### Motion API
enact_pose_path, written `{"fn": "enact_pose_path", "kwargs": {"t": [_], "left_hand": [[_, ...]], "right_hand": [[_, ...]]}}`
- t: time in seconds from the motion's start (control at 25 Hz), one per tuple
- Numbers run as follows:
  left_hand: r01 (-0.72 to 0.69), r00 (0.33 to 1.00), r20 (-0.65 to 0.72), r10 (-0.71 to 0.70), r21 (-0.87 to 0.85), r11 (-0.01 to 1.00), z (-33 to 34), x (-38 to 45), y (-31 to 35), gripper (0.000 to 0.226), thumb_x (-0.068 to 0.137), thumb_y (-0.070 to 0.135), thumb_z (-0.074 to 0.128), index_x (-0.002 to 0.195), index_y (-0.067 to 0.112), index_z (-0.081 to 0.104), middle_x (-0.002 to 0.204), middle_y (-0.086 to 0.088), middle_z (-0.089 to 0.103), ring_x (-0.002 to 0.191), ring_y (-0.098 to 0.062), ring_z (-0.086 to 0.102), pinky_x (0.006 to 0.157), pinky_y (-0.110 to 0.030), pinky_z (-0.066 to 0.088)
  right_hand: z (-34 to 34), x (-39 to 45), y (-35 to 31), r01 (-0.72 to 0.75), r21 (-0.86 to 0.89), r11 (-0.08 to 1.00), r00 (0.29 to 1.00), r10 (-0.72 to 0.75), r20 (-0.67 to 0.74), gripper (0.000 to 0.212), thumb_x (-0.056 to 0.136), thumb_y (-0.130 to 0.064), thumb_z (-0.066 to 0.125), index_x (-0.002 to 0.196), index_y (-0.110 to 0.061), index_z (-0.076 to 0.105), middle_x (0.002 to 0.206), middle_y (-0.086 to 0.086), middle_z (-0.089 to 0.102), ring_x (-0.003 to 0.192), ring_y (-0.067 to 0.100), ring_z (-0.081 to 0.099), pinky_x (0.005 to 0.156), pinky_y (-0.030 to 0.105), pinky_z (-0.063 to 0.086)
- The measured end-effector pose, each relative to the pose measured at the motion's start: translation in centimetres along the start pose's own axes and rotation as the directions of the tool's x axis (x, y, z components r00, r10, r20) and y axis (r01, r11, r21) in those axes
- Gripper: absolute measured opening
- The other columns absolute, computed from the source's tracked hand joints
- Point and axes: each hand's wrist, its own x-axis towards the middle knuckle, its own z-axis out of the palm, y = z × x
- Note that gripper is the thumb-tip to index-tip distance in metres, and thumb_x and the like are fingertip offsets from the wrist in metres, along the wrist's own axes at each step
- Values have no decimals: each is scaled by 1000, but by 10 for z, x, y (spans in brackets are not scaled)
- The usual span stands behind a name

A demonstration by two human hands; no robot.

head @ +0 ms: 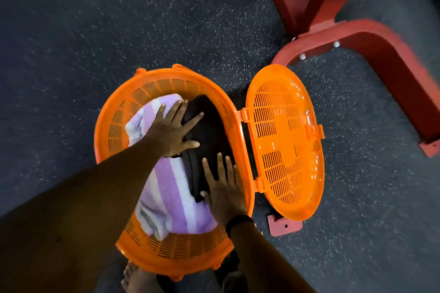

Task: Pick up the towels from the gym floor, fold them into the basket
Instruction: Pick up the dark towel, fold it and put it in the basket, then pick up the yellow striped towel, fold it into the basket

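An orange oval basket [112,126] stands on the dark speckled gym floor, its hinged lid [285,140] swung open to the right. Inside lies a folded purple-and-white striped towel [171,197], with a folded black towel [209,135] on top of it toward the right side. My left hand [173,129] lies flat, fingers spread, across the edge where both towels meet. My right hand [222,188] lies flat on the black towel's near end, by the basket's right rim. Neither hand grips anything.
A red metal machine frame [371,43] stands on the floor to the upper right, with bolted feet [284,225] close beside the lid. My bare foot [133,276] is at the basket's near end. Dark rubber floor [71,43] stretches to the left and above.
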Motion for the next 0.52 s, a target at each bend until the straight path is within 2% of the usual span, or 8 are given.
{"fn": "enact_pose_path", "kwargs": {"t": [0.08,0.16,0.24,0.28,0.36,0.44,0.52], "left_hand": [[19,999,40,-17,-28,999,-34,-27,-4,82,82,71,24,151,27,22,154,-24,24,142,-40,24,109,-58,23],[62,994,98,-49,-130,990,-77,-53,-13,94,76,76,29,153,23,14,158,-19,14,146,-34,14,116,-47,17],[131,988,109,-106,-258,957,-149,-89,-26,108,67,81,36,152,19,13,160,-12,12,147,-26,12,117,-37,14],[150,988,88,-128,-310,939,-188,-108,-33,108,68,79,43,152,18,13,160,-9,13,148,-23,13,117,-35,14],[167,985,23,-170,-362,917,-271,-150,-45,99,77,65,60,153,18,15,160,-7,16,147,-21,16,117,-32,15],[192,973,-47,-227,-389,901,-357,-196,-58,94,80,56,66,152,19,19,158,-7,22,145,-22,21,116,-31,18],[240,940,-129,-315,-404,883,-456,-261,-72,92,79,55,67,151,20,23,155,-7,28,142,-23,26,113,-30,22]], "right_hand": [[-40,-20,3,41,83,996,997,-47,61,85,75,-38,72,148,-19,34,151,19,34,139,38,35,109,47,36],[-87,-27,4,34,94,995,998,-38,45,79,78,-38,66,146,-13,36,150,20,37,134,38,42,104,45,41],[-168,-30,-18,7,125,992,999,-13,44,77,85,-42,57,150,-14,28,154,17,29,137,35,37,106,42,38],[-213,-30,-33,2,158,987,999,-8,41,75,88,-47,52,151,-15,24,156,15,24,139,34,33,107,42,36],[-303,-27,-60,21,154,988,1000,-19,-19,75,89,-60,43,147,-15,28,153,13,28,135,34,35,103,43,37],[-398,-27,-92,37,127,991,996,-27,-83,85,84,-76,32,142,-15,34,148,13,35,131,36,40,100,45,40],[-507,-41,-129,89,122,989,988,-71,-141,87,80,-80,33,139,-15,39,142,12,41,128,36,43,99,46,42]]}}
